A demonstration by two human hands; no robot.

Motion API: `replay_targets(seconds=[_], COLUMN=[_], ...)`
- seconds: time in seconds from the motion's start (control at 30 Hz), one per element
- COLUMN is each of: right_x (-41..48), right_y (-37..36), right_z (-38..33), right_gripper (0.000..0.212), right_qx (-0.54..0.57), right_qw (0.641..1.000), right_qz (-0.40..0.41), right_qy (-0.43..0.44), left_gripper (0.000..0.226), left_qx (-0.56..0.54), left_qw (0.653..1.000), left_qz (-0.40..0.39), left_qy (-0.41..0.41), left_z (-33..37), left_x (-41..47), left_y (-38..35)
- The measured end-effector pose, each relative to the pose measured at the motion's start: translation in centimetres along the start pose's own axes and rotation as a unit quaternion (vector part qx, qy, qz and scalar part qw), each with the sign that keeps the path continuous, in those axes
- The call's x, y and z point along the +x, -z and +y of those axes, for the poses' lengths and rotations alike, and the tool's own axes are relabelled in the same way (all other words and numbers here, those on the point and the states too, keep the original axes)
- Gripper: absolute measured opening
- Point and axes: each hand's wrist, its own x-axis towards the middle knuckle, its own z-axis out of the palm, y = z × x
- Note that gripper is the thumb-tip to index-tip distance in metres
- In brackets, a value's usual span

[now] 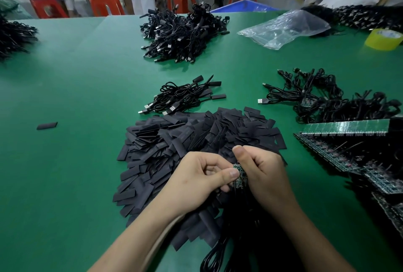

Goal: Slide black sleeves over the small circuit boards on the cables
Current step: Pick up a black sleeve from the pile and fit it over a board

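both hands, left hand [196, 175] and right hand [261, 171], pinch a small circuit board [239, 174] at lower centre; it looks light, stiff and fragile, best held by its edges.

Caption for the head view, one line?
Left hand and right hand grip a small circuit board over the pile of black sleeves on a green table.

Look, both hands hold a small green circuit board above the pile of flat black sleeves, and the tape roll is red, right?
Not red: the head view shows a yellow tape roll. The left hand and right hand do hold the small green circuit board above the pile of flat black sleeves.
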Motion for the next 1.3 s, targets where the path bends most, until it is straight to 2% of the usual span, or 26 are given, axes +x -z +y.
replay_targets(seconds=[0.23, 0.53, 0.83, 1.07, 1.2, 1.3], right_x=[-0.1, -0.1, -0.1, -0.1, 0.4, 0.8], right_y=[-0.3, -0.6, -0.7, -0.9, 0.1, 1.8], right_z=[0.4, 0.6, 0.6, 0.3, 0.3, 1.0], right_gripper=[0.055, 0.056, 0.054, 0.057, 0.059, 0.064], right_qx=[0.049, 0.067, 0.089, 0.157, 0.133, -0.004], right_qw=[0.999, 0.997, 0.996, 0.986, 0.988, 0.999], right_qz=[-0.014, -0.018, -0.016, -0.014, -0.036, -0.033], right_qy=[-0.012, -0.024, -0.021, -0.053, -0.069, -0.036], left_gripper=[0.016, 0.008, 0.009, 0.008, 0.01, 0.01], left_qx=[-0.023, -0.049, -0.064, -0.087, -0.103, -0.108], left_qw=[1.0, 0.998, 0.997, 0.993, 0.99, 0.989], left_qz=[-0.015, -0.038, -0.051, -0.078, -0.079, -0.088], left_qy=[0.009, 0.004, 0.016, 0.034, 0.055, 0.051], left_z=[0.1, 0.3, 0.5, 1.0, 1.2, 1.3], left_x=[0.0, -0.1, -0.2, -0.4, -0.4, -0.6], left_y=[0.1, 0.5, 0.7, 0.4, 0.8, 1.2])
